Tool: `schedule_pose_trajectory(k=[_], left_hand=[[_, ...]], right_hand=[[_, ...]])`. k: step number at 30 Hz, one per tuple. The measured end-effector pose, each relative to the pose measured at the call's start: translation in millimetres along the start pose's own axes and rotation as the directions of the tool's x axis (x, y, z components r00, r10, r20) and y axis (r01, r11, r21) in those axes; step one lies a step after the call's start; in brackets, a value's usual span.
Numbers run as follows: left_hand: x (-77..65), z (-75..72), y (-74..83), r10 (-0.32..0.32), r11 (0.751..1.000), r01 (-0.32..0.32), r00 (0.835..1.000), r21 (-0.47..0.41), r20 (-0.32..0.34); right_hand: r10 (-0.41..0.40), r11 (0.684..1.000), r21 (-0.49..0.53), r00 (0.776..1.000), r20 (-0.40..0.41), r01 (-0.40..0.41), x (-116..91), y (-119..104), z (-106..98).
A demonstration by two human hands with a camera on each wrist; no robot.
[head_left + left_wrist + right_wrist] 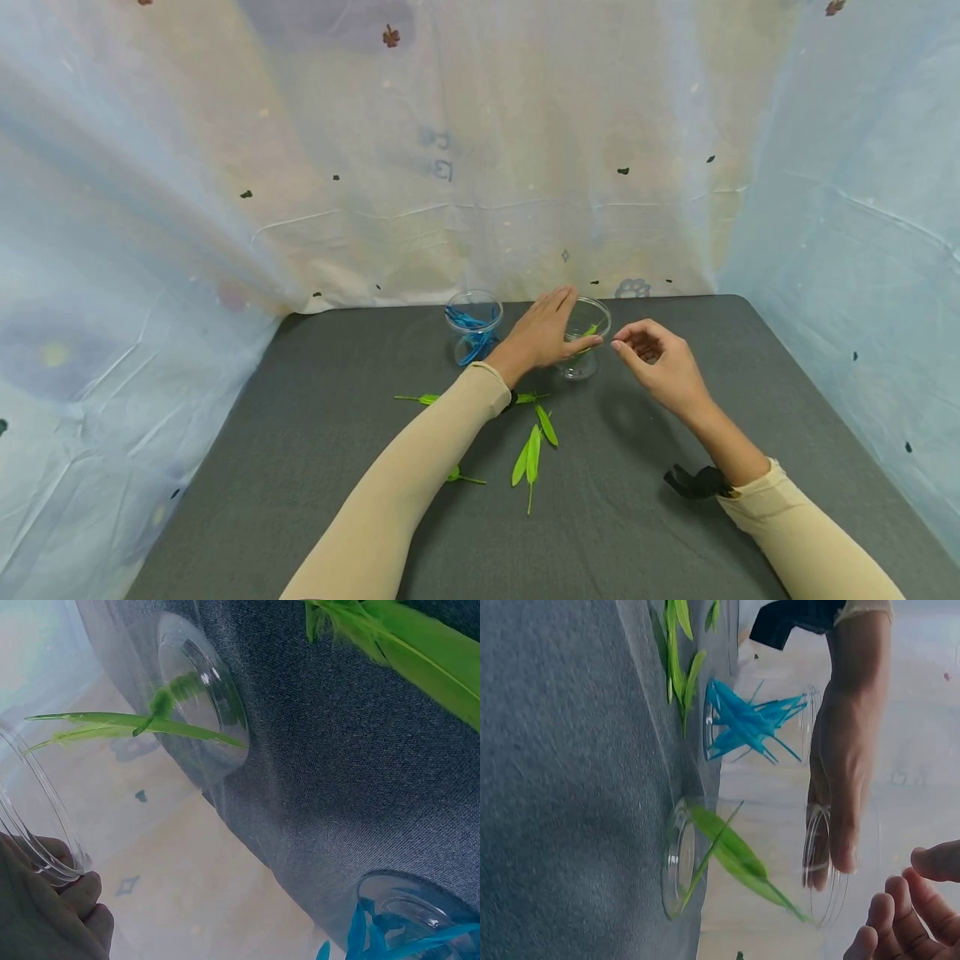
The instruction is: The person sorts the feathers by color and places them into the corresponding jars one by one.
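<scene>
Nearest, from the lower edge of the head view: a left sleeve [412,483] and a right sleeve [810,533], reaching in over the dark worktop [615,525]. Just beyond, at lower centre, several loose green feathers [533,454], flat on the cloth and partly hidden by the left sleeve; impossible to count for certain, but judged as the portion left to do. Farther up, right of centre, a raised right hand [663,362] with bent fingers, tips drawn up close to the thumb; no feather visible in that grip. Just left of it, the left hand [543,329], spread across the mouth of the right cup [610,321] in a wide grip on the rim, thumb on the near side and fingers toward the far side, apparently for steadying. Inside that cup, clearest at lower centre of the right wrist view, a few cupped green feathers [731,844], leaning slantwise: seemingly begun, not finished. Near it, at picture centre, the left cup [501,312], upright, with a tangle of blue feathers [754,724] inside; looks complete for blue. Farthest, across the upper half, a patterned curtain [540,125].
</scene>
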State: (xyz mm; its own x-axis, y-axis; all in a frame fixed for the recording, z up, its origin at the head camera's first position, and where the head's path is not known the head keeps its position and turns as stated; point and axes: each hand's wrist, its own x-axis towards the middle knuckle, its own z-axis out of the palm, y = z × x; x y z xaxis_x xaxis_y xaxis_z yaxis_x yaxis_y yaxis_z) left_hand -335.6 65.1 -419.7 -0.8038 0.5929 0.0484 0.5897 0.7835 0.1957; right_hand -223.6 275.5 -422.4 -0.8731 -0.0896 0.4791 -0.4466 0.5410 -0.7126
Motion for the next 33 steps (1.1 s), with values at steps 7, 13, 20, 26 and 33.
schedule_pose_trajectory(k=[7, 13, 20, 26, 33], left_hand=[[0.5, 0.5, -0.6, 0.004, 1.0, -0.004, 1.0, 0.003, -0.004], [0.6, 0.3, -0.7, 0.008, 1.0, -0.008, 1.0, 0.006, -0.014], [-1.7, -1.5, 0.4, 0.007, 1.0, -0.007, 1.0, -0.005, -0.016], [-2.9, -1.7, 0.8, 0.004, 1.0, -0.004, 1.0, -0.008, -0.015], [-1.9, -0.3, -0.5, 0.007, 1.0, -0.007, 1.0, -0.011, -0.021]], right_hand=[[-0.069, 0.998, 0.016, 0.995, 0.069, 0.068, -6, -7, 6], [-0.201, 0.979, 0.08, 0.96, 0.194, 0.188, -11, -11, 11], [-0.362, 0.93, 0.212, 0.855, 0.373, 0.301, -13, -13, 17], [-0.413, 0.908, 0.281, 0.775, 0.479, 0.311, -15, -14, 20], [-0.411, 0.911, 0.283, 0.724, 0.554, 0.3, -19, -14, 28]])
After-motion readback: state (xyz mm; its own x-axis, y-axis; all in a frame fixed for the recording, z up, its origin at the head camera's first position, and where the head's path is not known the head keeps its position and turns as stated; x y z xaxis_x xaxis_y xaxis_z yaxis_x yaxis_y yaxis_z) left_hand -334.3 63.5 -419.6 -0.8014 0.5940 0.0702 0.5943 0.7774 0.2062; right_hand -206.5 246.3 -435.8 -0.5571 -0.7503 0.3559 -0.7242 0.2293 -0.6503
